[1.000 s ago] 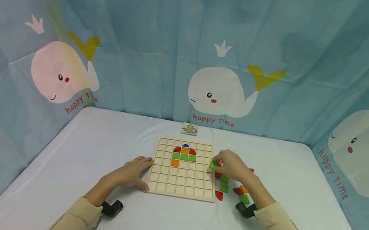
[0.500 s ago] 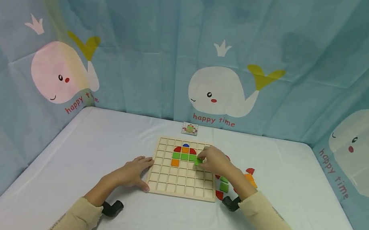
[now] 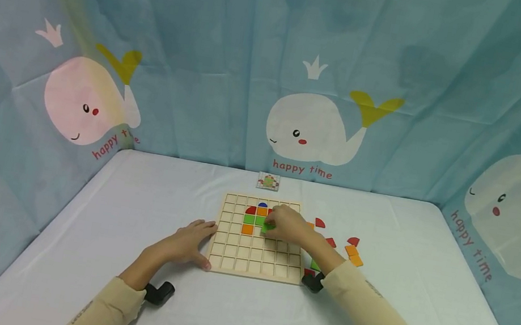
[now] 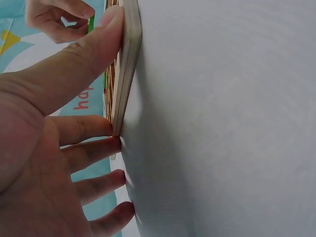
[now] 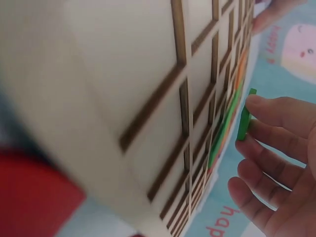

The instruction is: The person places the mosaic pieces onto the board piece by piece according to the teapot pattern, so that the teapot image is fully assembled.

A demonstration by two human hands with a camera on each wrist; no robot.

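Observation:
A wooden grid board [image 3: 230, 252] lies flat on the white table. My left hand [image 3: 186, 243] rests along its left edge, thumb on the rim near the front corner, fingers extended. Between thumb and fingertips my right hand [image 3: 287, 225] pinches a green square tile [image 5: 245, 118], which is held tilted just above the board in the right wrist view. Set in the grid are a blue half-circle [image 3: 262, 205], a red quarter-circle [image 3: 251, 210], green squares [image 3: 249, 219] and an orange square [image 3: 247, 230]. My right hand hides part of this pattern.
Behind the board lies a small patterned card [image 3: 268, 181]. Loose red pieces [image 3: 320, 222] and orange tiles [image 3: 353, 255] are scattered right of the board, some beneath my right forearm. A blue whale-print curtain [image 3: 226, 122] stands behind the table.
My right hand has carried the green tile leftward from the board's right edge to over the grid, near the placed pieces. My left hand has stayed at the left edge.

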